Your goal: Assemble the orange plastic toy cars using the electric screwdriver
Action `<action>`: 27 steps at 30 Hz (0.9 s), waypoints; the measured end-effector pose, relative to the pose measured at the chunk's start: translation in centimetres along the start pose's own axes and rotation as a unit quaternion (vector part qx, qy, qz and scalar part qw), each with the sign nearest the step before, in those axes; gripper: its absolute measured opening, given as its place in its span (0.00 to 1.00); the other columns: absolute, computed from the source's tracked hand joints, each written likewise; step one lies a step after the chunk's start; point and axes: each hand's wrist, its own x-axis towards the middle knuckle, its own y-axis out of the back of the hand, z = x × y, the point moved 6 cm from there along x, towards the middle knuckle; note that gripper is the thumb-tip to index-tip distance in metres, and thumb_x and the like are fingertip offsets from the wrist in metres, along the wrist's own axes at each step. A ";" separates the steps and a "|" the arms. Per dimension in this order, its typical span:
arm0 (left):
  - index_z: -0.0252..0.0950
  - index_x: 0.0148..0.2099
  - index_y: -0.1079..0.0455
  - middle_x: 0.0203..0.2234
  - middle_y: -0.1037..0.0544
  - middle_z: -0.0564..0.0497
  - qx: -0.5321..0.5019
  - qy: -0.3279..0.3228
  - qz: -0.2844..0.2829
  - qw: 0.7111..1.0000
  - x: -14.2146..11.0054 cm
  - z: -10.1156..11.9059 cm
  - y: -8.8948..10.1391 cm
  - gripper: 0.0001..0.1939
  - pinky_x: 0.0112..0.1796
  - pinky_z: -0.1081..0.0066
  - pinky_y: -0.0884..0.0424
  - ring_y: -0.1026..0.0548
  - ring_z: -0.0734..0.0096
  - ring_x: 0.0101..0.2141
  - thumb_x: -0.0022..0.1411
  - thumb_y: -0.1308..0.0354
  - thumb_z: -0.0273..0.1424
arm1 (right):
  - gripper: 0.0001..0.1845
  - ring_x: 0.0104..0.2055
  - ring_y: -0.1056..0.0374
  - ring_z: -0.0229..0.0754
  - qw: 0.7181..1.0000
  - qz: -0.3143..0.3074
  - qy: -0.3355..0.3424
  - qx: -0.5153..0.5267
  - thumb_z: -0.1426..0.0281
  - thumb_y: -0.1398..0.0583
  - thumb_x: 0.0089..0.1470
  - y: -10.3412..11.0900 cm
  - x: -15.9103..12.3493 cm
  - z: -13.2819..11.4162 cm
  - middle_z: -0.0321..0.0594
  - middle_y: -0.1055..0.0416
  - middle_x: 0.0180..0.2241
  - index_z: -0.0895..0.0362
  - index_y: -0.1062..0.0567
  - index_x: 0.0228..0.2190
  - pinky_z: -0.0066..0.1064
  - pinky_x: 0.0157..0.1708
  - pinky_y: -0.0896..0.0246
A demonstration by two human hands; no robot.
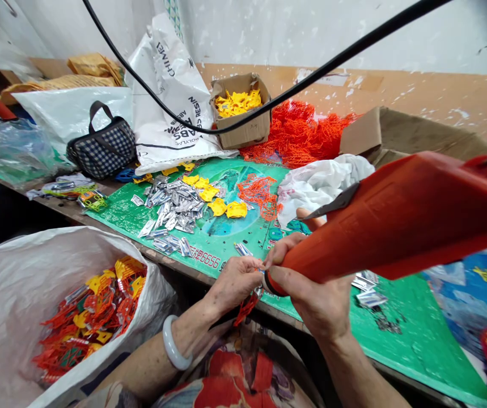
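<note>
My right hand (315, 300) is wrapped round the nose end of a large red electric screwdriver (379, 221), which has a grey lever along its upper side. The tool slants down to the left. At its black-ringed tip, my left hand (237, 283) pinches a small orange-red plastic part (247, 309), mostly hidden behind fingers and tool. Both hands are close together over the table's front edge. Beyond them lie a pile of silvery flat pieces (177, 204), several yellow plastic parts (217, 207) and loose orange-red plastic frames (260, 192).
An open white sack (9, 283) with orange-red and yellow assemblies stands at left. A cardboard box (245, 136) of yellow parts and an orange-red heap (298, 133) are at the back. A black cable (311, 71) hangs across. A checked bag (102, 144) sits at left rear.
</note>
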 end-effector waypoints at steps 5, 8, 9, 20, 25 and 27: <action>0.34 0.29 0.27 0.22 0.30 0.54 -0.042 0.013 0.015 0.999 -0.2 0.1 0.0 0.08 0.28 0.73 0.40 0.36 0.70 0.27 0.47 0.38 0.34 | 0.05 0.28 0.32 0.40 1.000 0.010 -0.002 0.015 0.73 0.34 0.43 0.0 0.1 0.2 0.34 0.29 0.25 0.54 0.25 0.25 0.38 0.33 0.30; 0.34 0.29 0.27 0.22 0.30 0.54 -0.051 0.007 0.011 0.999 -0.2 0.3 0.0 0.08 0.28 0.73 0.41 0.36 0.71 0.26 0.48 0.38 0.34 | 0.05 0.27 0.32 0.40 1.000 0.011 -0.004 0.022 0.72 0.34 0.42 -0.1 0.2 0.2 0.33 0.30 0.24 0.54 0.26 0.25 0.37 0.31 0.30; 0.34 0.28 0.27 0.22 0.29 0.54 -0.051 0.003 0.010 0.999 -0.2 0.4 0.1 0.08 0.29 0.73 0.40 0.35 0.71 0.26 0.48 0.39 0.34 | 0.05 0.27 0.32 0.40 1.000 0.012 -0.005 0.023 0.72 0.34 0.43 -0.1 0.3 0.3 0.33 0.30 0.24 0.54 0.26 0.25 0.37 0.31 0.30; 0.33 0.32 0.26 0.22 0.27 0.53 -0.037 -0.020 0.024 0.999 0.1 -0.4 0.2 0.08 0.33 0.70 0.36 0.31 0.68 0.28 0.48 0.40 0.32 | 0.05 0.27 0.32 0.40 0.999 0.020 -0.007 0.025 0.69 0.32 0.43 0.3 0.3 0.8 0.35 0.28 0.26 0.55 0.23 0.25 0.38 0.31 0.30; 0.33 0.31 0.26 0.20 0.29 0.54 0.020 -0.017 0.042 0.999 -0.1 -0.4 0.4 0.09 0.32 0.70 0.39 0.33 0.68 0.27 0.49 0.40 0.34 | 0.05 0.27 0.31 0.41 0.999 0.020 -0.014 0.022 0.69 0.32 0.42 0.3 0.3 0.7 0.36 0.28 0.26 0.55 0.23 0.25 0.38 0.31 0.30; 0.33 0.31 0.27 0.20 0.30 0.54 0.035 -0.012 0.046 0.998 -0.1 -0.6 0.5 0.10 0.31 0.70 0.39 0.34 0.68 0.28 0.49 0.39 0.35 | 0.05 0.27 0.31 0.41 0.999 0.019 -0.016 0.024 0.69 0.33 0.42 0.2 0.3 0.6 0.36 0.28 0.25 0.55 0.23 0.25 0.37 0.30 0.31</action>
